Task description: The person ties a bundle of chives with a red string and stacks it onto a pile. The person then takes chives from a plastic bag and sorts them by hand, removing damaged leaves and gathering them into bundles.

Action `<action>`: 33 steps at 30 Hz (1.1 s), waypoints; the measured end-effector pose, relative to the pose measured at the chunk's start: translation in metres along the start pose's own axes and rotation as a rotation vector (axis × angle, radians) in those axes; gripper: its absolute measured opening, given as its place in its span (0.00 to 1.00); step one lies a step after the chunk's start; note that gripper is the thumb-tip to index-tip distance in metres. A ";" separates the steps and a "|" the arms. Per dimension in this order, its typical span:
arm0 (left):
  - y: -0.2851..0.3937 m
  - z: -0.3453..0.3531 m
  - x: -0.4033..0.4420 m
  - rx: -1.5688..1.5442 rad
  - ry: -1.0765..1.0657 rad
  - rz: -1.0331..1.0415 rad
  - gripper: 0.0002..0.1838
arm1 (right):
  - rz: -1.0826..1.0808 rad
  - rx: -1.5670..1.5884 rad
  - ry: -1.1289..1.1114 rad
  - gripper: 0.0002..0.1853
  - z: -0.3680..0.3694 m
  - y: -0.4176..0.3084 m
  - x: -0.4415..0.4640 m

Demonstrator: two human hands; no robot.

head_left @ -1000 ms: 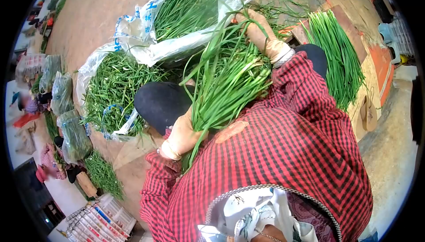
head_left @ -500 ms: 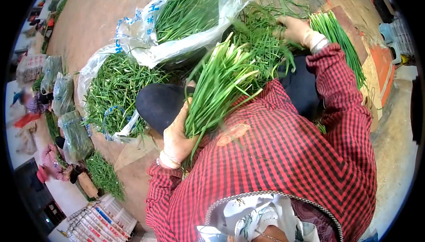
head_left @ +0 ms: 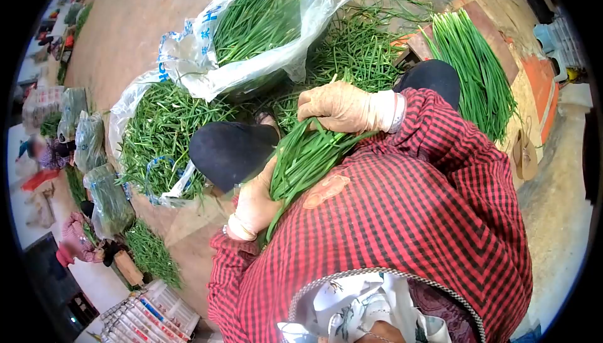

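A bunch of garlic chives [head_left: 308,162] lies across my lap, its green blades spread between both hands. My gloved left hand [head_left: 257,203] is closed round the blade end, close to my left knee. Over the upper, stem end, my gloved right hand [head_left: 342,105] is closed from above, so most of the pale stems are hidden under it. Beside my right knee, a neat stack of chives [head_left: 474,70] rests on a board [head_left: 496,36]. Loose chive trimmings [head_left: 355,51] lie on the floor in front of me.
An open plastic bag [head_left: 229,79] of chives stands ahead, left of centre. Another heap of cut greens [head_left: 166,132] fills a bag by my left knee. Packed bags [head_left: 107,198] and a plastic crate [head_left: 147,311] line the far left, where another person [head_left: 78,236] sits.
My right hand has come back from the loose trimmings onto the stem end of the bunch. The bunch now lies lower, while my left hand keeps its hold.
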State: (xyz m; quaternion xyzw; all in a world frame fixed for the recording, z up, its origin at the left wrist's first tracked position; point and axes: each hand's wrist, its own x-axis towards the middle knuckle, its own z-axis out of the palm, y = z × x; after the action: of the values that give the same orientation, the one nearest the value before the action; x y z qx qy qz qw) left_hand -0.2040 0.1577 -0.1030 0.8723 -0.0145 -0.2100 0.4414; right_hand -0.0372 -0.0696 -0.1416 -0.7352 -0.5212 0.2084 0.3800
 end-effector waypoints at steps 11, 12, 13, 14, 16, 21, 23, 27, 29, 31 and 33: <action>-0.007 -0.004 0.000 -0.236 -0.161 -0.110 0.45 | 0.352 0.026 0.721 0.13 -0.043 0.067 -0.019; -0.011 -0.002 -0.003 -0.249 -0.089 -0.065 0.45 | 0.546 0.094 0.717 0.14 -0.064 0.077 -0.029; -0.014 0.000 -0.005 -0.262 -0.016 -0.020 0.46 | 0.741 0.164 0.708 0.16 -0.081 0.082 -0.041; -0.014 0.001 -0.006 -0.304 0.024 -0.008 0.45 | 0.740 0.164 0.705 0.16 -0.080 0.092 -0.059; -0.006 -0.002 -0.009 -0.235 0.067 -0.053 0.45 | 0.736 -0.524 0.389 0.23 -0.076 0.084 -0.067; 0.004 0.005 0.001 0.078 0.245 -0.096 0.43 | 0.777 -0.294 0.278 0.28 -0.073 0.014 -0.051; 0.009 0.007 0.005 0.132 0.265 -0.064 0.43 | 0.628 0.024 0.260 0.27 -0.063 -0.012 -0.037; 0.016 0.008 0.005 0.177 0.247 -0.024 0.43 | 0.579 -0.206 0.110 0.23 -0.024 -0.001 -0.013; 0.012 0.009 0.003 0.185 0.294 0.008 0.43 | 0.457 -0.130 0.269 0.18 -0.011 0.012 -0.014; 0.004 0.010 -0.001 0.125 0.313 -0.013 0.44 | 0.449 0.042 0.306 0.14 -0.021 0.004 -0.021; -0.002 0.008 -0.004 -0.027 0.333 -0.004 0.45 | 0.461 0.358 0.481 0.09 -0.029 0.008 -0.034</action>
State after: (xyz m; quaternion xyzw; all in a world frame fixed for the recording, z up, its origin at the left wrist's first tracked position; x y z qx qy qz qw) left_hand -0.2113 0.1539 -0.1074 0.8891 0.0634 -0.0639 0.4488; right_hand -0.0241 -0.1129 -0.1328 -0.7832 -0.1933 0.1977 0.5569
